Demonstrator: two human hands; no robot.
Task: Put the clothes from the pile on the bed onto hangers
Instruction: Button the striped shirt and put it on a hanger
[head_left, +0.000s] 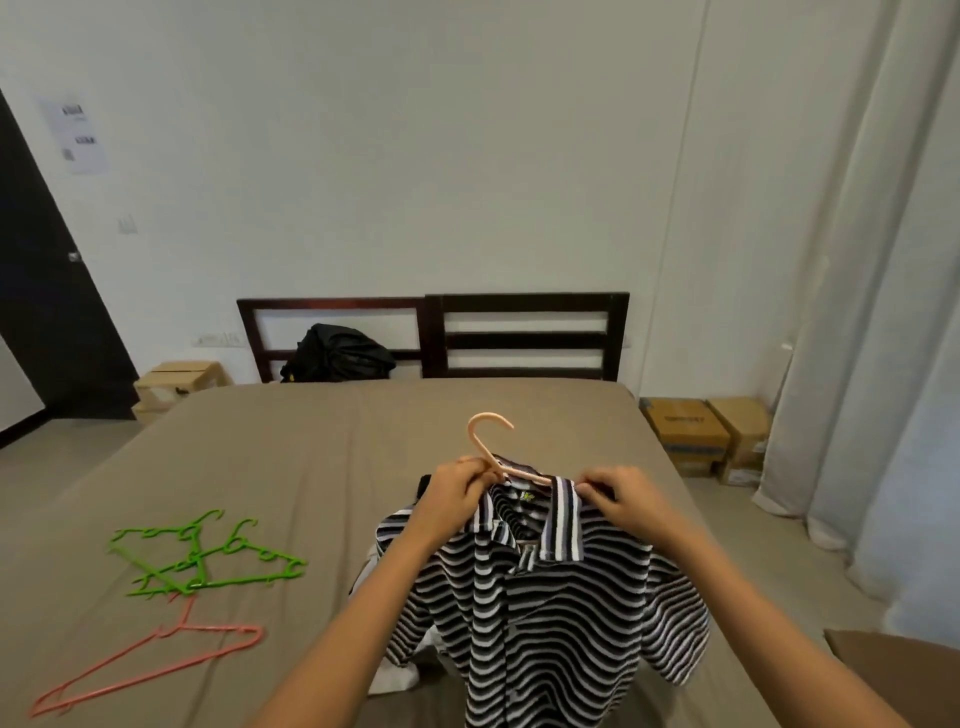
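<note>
Polo shirt in black, white and grey knit stripes (550, 597) hangs over the near half of the bed with the plain brown sheet (311, 467), held up at its collar by both hands. The left hand (457, 491) has its fingers curled round the neck of the peach plastic hanger (480, 448), just below the hook, with part of the shirt's collar bunched under the palm. The right hand (618, 493) pinches the striped collar edge where the hanger's arm runs under the cloth. The hook rises above and between the two hands. The shirt's body falls below the wrists and drapes over a white garment (400, 680) on the sheet. Well apart to the left lie tangled bright green plastic hangers (208, 558) and, nearer, a coral pink plastic hanger (156, 657). A black bag (337, 353) rests against the dark wooden headboard (524, 338), and cardboard boxes (696, 431) stand on the floor beside pale curtains (857, 312)
</note>
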